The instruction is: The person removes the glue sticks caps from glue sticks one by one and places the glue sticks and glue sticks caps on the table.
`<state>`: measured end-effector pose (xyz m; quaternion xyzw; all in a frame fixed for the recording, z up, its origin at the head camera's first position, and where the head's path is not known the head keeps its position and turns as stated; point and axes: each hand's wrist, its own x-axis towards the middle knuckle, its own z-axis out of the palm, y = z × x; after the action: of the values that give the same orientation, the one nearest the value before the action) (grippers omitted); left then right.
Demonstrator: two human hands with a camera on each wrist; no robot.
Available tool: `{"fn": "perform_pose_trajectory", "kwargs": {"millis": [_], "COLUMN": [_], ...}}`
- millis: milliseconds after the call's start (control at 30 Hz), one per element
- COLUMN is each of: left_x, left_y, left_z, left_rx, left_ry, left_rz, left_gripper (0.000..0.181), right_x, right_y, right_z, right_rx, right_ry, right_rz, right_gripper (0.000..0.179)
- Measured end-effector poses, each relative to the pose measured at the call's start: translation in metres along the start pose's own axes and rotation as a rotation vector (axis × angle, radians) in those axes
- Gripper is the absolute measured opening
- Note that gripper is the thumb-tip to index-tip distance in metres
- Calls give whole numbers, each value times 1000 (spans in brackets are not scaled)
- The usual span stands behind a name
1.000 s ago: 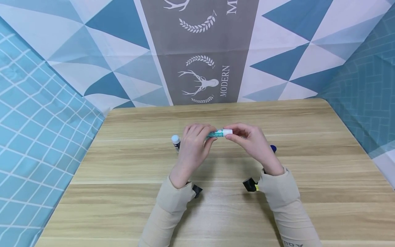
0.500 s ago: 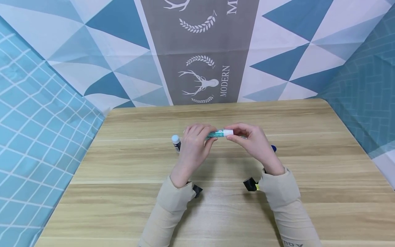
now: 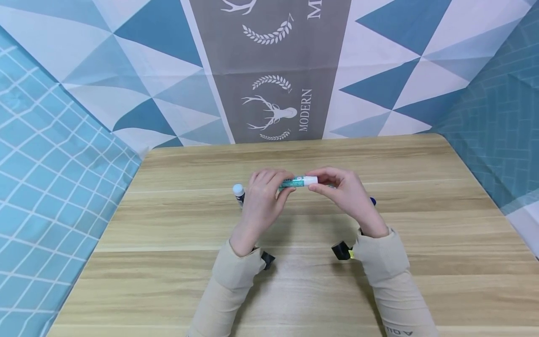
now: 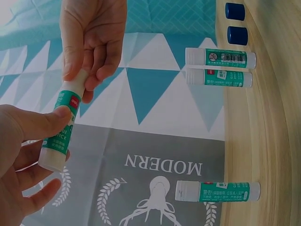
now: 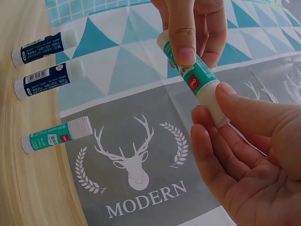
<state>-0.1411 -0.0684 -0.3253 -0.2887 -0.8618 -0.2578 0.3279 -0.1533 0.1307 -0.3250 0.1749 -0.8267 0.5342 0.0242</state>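
A green-labelled glue stick (image 3: pixel 293 182) is held level above the table between both hands. My left hand (image 3: pixel 263 194) grips its green body with thumb and fingers; in the left wrist view the thumb lies across the label (image 4: pixel 60 127). My right hand (image 3: pixel 343 189) pinches the white cap (image 3: pixel 311 180) at the other end. In the right wrist view the cap (image 5: pixel 211 101) sits against the green body, with thumb and fingers around it.
Two navy glue sticks (image 5: pixel 46 81) and a green one (image 5: pixel 54 135) stand upright on the wooden table (image 3: pixel 168 276). More green glue sticks (image 4: pixel 225 77) and two dark blue caps (image 4: pixel 237 35) appear in the left wrist view. A patterned cloth (image 3: pixel 269 61) hangs behind.
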Motion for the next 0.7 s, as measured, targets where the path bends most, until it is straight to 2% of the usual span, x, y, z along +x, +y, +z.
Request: {"fn": "perform_pose_trajectory", "kwargs": {"millis": [300,500,700], "left_x": [0,1,1], "left_y": [0,-3,-4], "left_z": [-1,-2,-2], "left_rx": [7,24,23], "left_ry": [-13,6,4], "left_rz": [1,-16,-23], "left_gripper": [20,21,22], "right_x": [-1,-2,-2], "right_y": [-2,-3,-2], "right_z": [-2,-6,-7], "right_rx": [-5,42,52], "right_ry": [-6,15,21], "right_rz": [19,45,34], "right_gripper": [28,26,26]}}
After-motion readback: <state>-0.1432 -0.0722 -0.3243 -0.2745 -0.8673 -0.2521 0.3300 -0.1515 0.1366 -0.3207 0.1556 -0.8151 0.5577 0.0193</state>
